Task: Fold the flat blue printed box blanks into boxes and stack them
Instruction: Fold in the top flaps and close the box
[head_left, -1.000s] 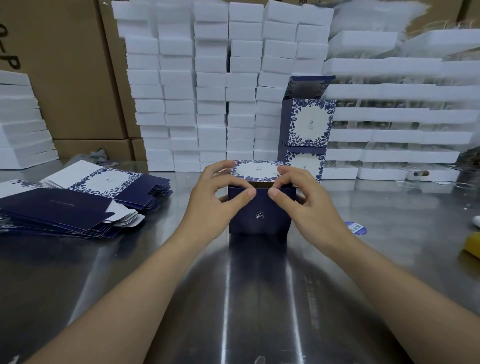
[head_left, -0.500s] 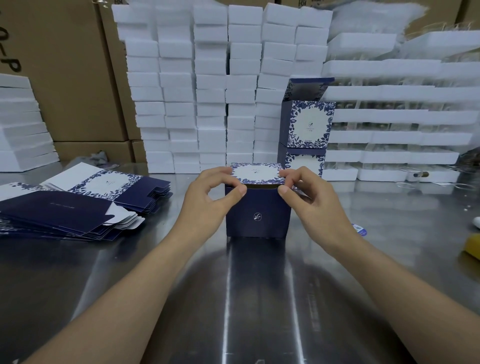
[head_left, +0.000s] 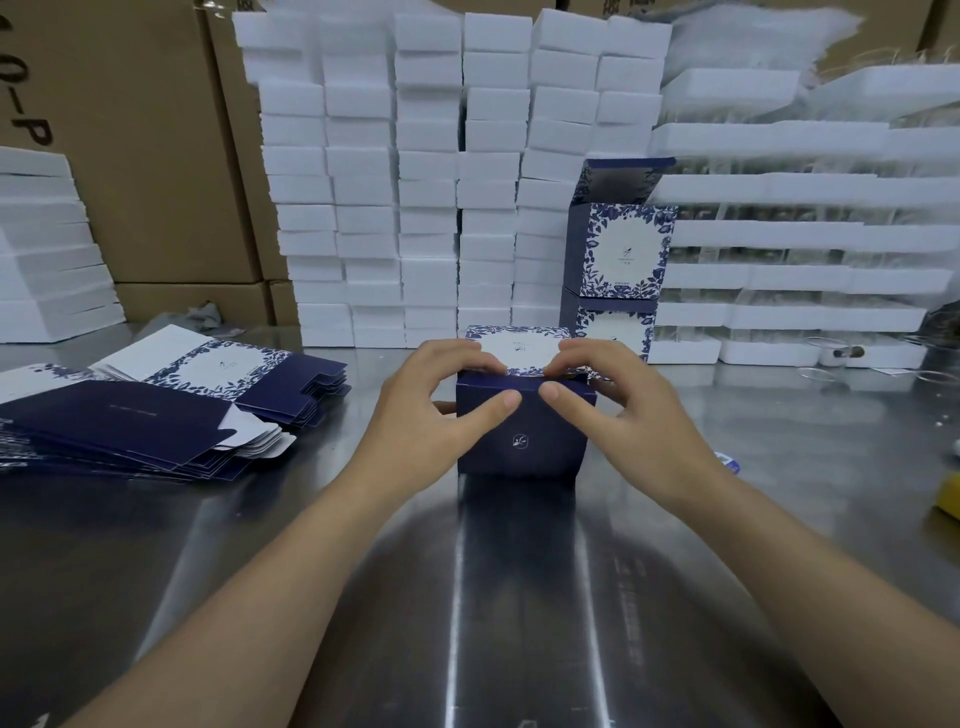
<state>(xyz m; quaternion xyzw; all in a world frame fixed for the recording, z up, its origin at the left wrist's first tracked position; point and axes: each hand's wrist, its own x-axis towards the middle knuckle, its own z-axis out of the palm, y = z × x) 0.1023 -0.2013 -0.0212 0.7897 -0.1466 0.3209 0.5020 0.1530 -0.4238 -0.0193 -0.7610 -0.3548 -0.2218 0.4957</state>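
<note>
A blue box is stood on the shiny worktop in the middle of the frame. It is held by both hands. The left hand is curled round its top left corner, and the right hand round its top right corner. Both thumbs are pressed on the dark front wall, and the fingers are laid on the flowery lid. The lid seems not quite shut at the front edge.

If the lid is pushed too hard, its flap could be bent outside the box. If one side is pushed more, the box could be squashed crooked or slid along the smooth worktop.

Flat blanks are piled at the left. Made boxes are stacked just behind, right of the middle.
</note>
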